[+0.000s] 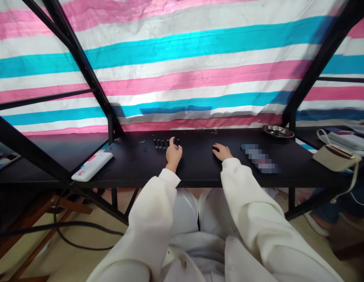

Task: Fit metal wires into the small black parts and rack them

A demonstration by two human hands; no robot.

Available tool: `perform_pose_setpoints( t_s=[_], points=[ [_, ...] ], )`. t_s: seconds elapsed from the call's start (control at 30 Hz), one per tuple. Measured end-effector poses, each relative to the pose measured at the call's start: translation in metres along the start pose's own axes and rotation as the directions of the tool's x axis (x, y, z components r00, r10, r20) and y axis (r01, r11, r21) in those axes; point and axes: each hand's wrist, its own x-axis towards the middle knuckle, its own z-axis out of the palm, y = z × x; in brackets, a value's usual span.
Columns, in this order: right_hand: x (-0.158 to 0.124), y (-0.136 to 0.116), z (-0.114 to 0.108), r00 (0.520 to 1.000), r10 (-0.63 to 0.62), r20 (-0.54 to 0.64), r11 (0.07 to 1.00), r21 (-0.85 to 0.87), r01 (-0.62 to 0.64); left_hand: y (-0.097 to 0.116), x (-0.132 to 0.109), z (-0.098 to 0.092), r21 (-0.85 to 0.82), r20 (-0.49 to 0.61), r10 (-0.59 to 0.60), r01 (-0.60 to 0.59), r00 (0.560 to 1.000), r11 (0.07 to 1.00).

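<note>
My left hand (173, 153) reaches over the black tabletop with the index finger stretched forward and the thumb apart from it. It is open, beside a row of several small black upright pieces (159, 144) with pale lower ends. Part of that row is hidden behind the fingers; whether a fingertip touches a piece, I cannot make out. My right hand (222, 152) rests palm down on the table to the right, fingers slightly bent and apart. No object shows in it. A phone-like flat thing (259, 158), blurred out, lies to its right.
On the black table (196, 168) stand a white box-shaped device (93, 166) at left and a shallow metal dish (278, 132) at back right. A cream bag (336, 157) sits farther right. Black metal frame bars (95, 88) slope up on both sides before a striped sheet (193, 51).
</note>
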Motion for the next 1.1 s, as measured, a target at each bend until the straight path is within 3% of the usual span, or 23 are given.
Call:
perform_pose_setpoints(
  t_s=[0.13,0.4,0.5,0.57,0.63,0.7,0.77,0.87,0.97,1.1],
  points=[
    [0.000,-0.001,0.000,1.000,0.009,-0.002,1.000,0.005,-0.009,-0.003,0.003,0.005,0.104,0.089,0.055,-0.064,0.995,0.992],
    [0.000,0.000,0.001,1.000,0.009,-0.003,1.000,0.022,-0.009,-0.002,0.010,0.010,0.218,0.073,0.097,-0.110,0.993,0.970],
    [0.000,0.000,0.000,1.000,0.011,-0.018,0.999,0.045,-0.010,-0.003,0.012,0.011,0.114,0.012,0.096,-0.097,0.995,0.989],
    [0.000,-0.002,-0.001,1.000,0.004,-0.026,0.994,0.105,-0.001,-0.003,0.013,0.012,-0.041,0.000,0.052,-0.052,0.999,0.998],
    [-0.001,-0.006,-0.002,0.999,-0.033,-0.024,0.966,0.256,0.038,-0.002,0.012,0.014,-0.252,0.085,0.006,0.015,0.996,0.968],
    [-0.002,-0.013,-0.002,0.995,-0.096,0.002,0.868,0.489,0.082,0.001,0.010,0.015,-0.438,0.257,0.027,0.092,0.966,0.894],
    [-0.005,-0.020,-0.003,0.983,-0.172,0.058,0.704,0.705,0.081,0.004,0.006,0.016,-0.542,0.416,0.107,0.152,0.903,0.827],
    [-0.010,-0.030,-0.004,0.944,-0.282,0.174,0.535,0.845,0.004,0.007,0.001,0.018,-0.580,0.559,0.210,0.197,0.802,0.790],
    [-0.014,-0.035,-0.007,0.922,-0.310,0.232,0.502,0.863,-0.048,0.007,-0.002,0.020,-0.580,0.614,0.254,0.209,0.748,0.787],
    [-0.015,-0.037,-0.009,0.939,-0.265,0.217,0.478,0.876,-0.068,0.008,-0.003,0.019,-0.580,0.618,0.254,0.212,0.744,0.787]
  ],
)
